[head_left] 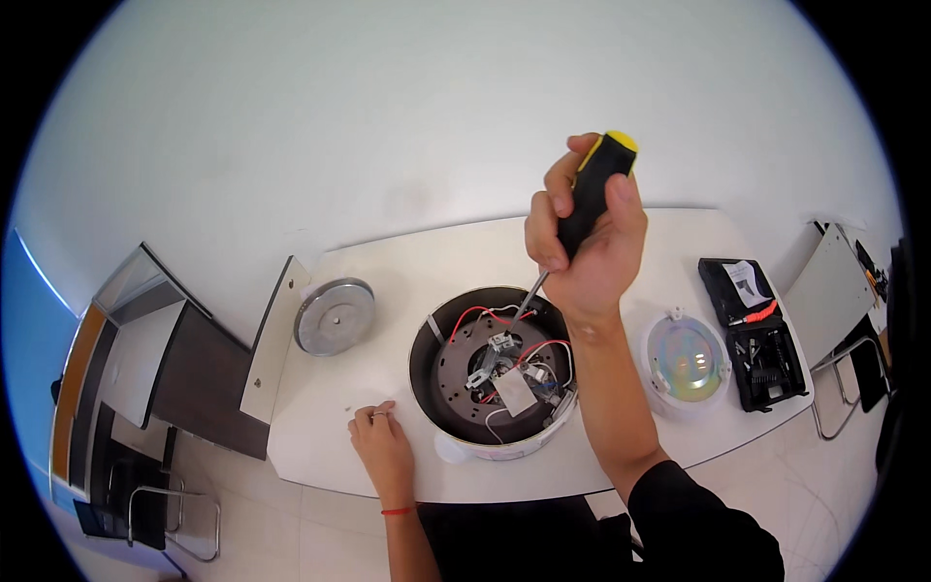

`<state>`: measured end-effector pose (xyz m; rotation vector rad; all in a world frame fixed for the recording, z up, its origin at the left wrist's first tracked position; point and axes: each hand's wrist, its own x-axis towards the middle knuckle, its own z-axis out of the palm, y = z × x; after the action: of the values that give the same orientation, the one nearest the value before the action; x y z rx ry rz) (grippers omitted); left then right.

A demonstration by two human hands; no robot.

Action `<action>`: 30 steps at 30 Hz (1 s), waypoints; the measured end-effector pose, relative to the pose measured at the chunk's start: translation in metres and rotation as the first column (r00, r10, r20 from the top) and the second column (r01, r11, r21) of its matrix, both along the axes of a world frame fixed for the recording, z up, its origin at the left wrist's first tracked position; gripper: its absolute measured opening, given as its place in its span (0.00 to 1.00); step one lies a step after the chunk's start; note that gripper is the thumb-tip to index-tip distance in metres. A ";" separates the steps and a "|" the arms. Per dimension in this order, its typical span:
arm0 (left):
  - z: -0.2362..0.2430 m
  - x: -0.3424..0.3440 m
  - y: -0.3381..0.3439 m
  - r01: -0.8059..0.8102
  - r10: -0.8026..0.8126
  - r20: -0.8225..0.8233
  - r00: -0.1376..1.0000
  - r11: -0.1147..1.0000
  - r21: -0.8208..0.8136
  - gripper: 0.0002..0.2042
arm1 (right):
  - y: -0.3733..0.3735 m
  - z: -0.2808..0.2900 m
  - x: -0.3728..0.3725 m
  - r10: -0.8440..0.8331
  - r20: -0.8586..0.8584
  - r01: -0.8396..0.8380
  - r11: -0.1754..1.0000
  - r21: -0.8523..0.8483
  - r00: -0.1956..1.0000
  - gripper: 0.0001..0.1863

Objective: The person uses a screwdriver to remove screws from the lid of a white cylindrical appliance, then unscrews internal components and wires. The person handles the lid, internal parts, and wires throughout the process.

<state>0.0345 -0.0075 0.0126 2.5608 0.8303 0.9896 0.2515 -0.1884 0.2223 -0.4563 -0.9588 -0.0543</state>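
Note:
My right hand [592, 233] grips a black and yellow screwdriver [599, 184], raised over a round metal housing [454, 404]; its shaft angles down toward the housing's upper right. Inside the housing are red and white wires, connectors and a pale rectangular part [514, 391]; where the screwdriver's tip rests is unclear. My left hand [380, 436], with a ring and red wrist cord, rests on the white table [320, 436] left of the housing, fingers loosely bent and slightly apart, with nothing clearly visible in them.
A round metal plate [333, 315] lies at the back left. Right of the housing are a white round part with an iridescent disc [685, 357] and an open black tool case [766, 373]. Folded chairs or panels [815, 301] stand beyond the right edge; desks [145, 359] stand left.

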 end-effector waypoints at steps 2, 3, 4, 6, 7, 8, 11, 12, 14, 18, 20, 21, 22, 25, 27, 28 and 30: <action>0.000 0.000 0.001 -0.002 0.002 -0.007 1.000 1.000 0.010 0.09 | 0.002 -0.001 0.000 -0.005 -0.005 0.005 1.000 -0.015 1.000 0.25; -0.001 0.000 0.002 -0.001 0.001 -0.010 1.000 1.000 0.018 0.10 | 0.003 -0.002 0.000 -0.005 -0.006 0.004 1.000 -0.022 1.000 0.25; -0.002 0.000 0.004 0.000 0.000 -0.013 1.000 1.000 0.026 0.10 | 0.003 -0.003 0.000 -0.014 -0.008 0.014 1.000 -0.025 1.000 0.24; -0.004 0.000 0.004 0.003 -0.003 -0.019 1.000 1.000 0.029 0.10 | 0.003 -0.003 -0.001 -0.024 -0.012 0.024 0.999 -0.028 1.000 0.25; -0.005 0.000 0.004 0.002 -0.002 -0.022 1.000 1.000 0.023 0.10 | 0.003 -0.002 -0.002 -0.028 -0.015 0.028 0.999 -0.030 0.999 0.25; -0.005 0.000 0.006 0.000 0.000 -0.021 1.000 1.000 0.021 0.10 | 0.003 -0.002 -0.002 -0.031 -0.009 0.031 0.999 -0.018 0.999 0.25; -0.008 0.000 0.007 0.004 -0.003 -0.023 1.000 1.000 0.014 0.10 | 0.002 -0.002 -0.004 -0.031 -0.023 0.031 0.999 0.020 0.999 0.25; -0.009 0.000 0.008 -0.004 0.005 -0.022 1.000 1.000 0.013 0.10 | 0.002 0.000 -0.005 -0.025 -0.048 0.027 0.999 0.036 0.999 0.24; -0.009 0.001 0.008 -0.018 0.019 -0.021 1.000 1.000 0.012 0.11 | 0.002 0.002 -0.006 -0.018 -0.073 0.022 0.998 0.052 0.997 0.24; -0.010 -0.001 0.008 -0.020 0.020 -0.010 1.000 1.000 0.001 0.12 | 0.001 0.001 -0.005 -0.014 -0.081 0.018 0.999 0.051 0.997 0.24; -0.009 -0.002 0.008 -0.021 0.020 -0.026 0.999 0.998 -0.052 0.14 | 0.001 0.001 -0.005 -0.019 -0.089 0.024 0.998 0.051 0.996 0.23; -0.009 -0.002 0.008 -0.020 0.018 -0.028 0.999 0.998 -0.059 0.14 | 0.002 0.000 -0.004 -0.024 -0.094 0.029 0.998 0.052 0.995 0.23; -0.009 -0.003 0.009 -0.019 0.017 -0.029 0.999 0.998 -0.066 0.14 | 0.002 -0.001 -0.003 -0.029 -0.099 0.034 0.998 0.053 0.995 0.23; -0.008 -0.001 0.005 -0.008 0.009 0.008 1.000 0.998 -0.059 0.16 | 0.000 -0.005 0.002 -0.024 -0.055 0.024 1.000 0.000 0.998 0.25; -0.008 -0.003 0.006 -0.013 0.018 0.088 0.996 0.998 -0.055 0.17 | -0.001 -0.003 0.002 -0.018 -0.019 0.018 1.000 0.000 1.000 0.25; -0.010 -0.003 0.008 -0.010 0.019 0.151 0.988 0.998 -0.064 0.18 | 0.000 -0.002 0.000 -0.016 -0.001 0.016 1.000 0.000 1.000 0.25; -0.001 -0.004 0.003 0.016 0.021 0.298 0.954 0.993 -0.120 0.18 | 0.002 -0.001 -0.004 0.013 0.002 -0.014 1.000 0.021 1.000 0.24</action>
<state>0.0305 -0.0047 0.0112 2.2345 0.7812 1.2476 0.2472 -0.1863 0.2213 -0.4303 -0.9625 -0.0527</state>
